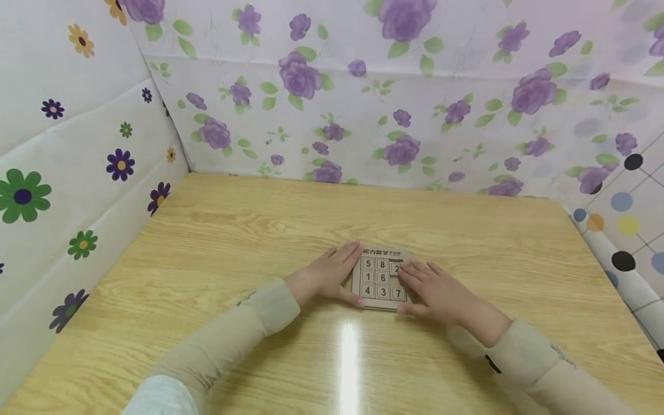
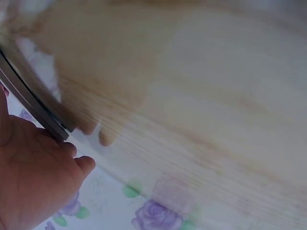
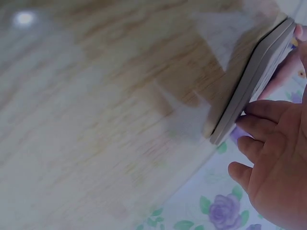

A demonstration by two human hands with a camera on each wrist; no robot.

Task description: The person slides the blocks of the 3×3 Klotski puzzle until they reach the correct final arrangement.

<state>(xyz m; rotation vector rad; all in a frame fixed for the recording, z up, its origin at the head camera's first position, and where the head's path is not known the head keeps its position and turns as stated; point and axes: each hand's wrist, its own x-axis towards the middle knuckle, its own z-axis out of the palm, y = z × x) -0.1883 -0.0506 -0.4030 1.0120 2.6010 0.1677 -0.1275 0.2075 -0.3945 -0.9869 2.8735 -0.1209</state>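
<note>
A sliding number puzzle (image 1: 383, 308) lies flat on the table in the head view. Its top row reads 5, 8, 2, the middle row 1 and 6, the bottom row 4, 3, 7. The 2 tile (image 1: 395, 268) sits slightly lower than its row, above the vacant space right of the 6. My left hand (image 1: 329, 275) rests along the puzzle's left edge, thumb at the lower left corner. My right hand (image 1: 438, 291) touches the 2 tile with its straight fingertips, its thumb by the lower right corner. Both wrist views show the board edge-on beside the fingers.
The wood-grain table (image 1: 249, 230) is glossy, with a bright reflection in front of the puzzle. A flowered cloth (image 1: 332, 138) hangs behind it. Another patterned sheet (image 1: 78, 190) stands on the left, and a dotted one (image 1: 630, 230) on the right.
</note>
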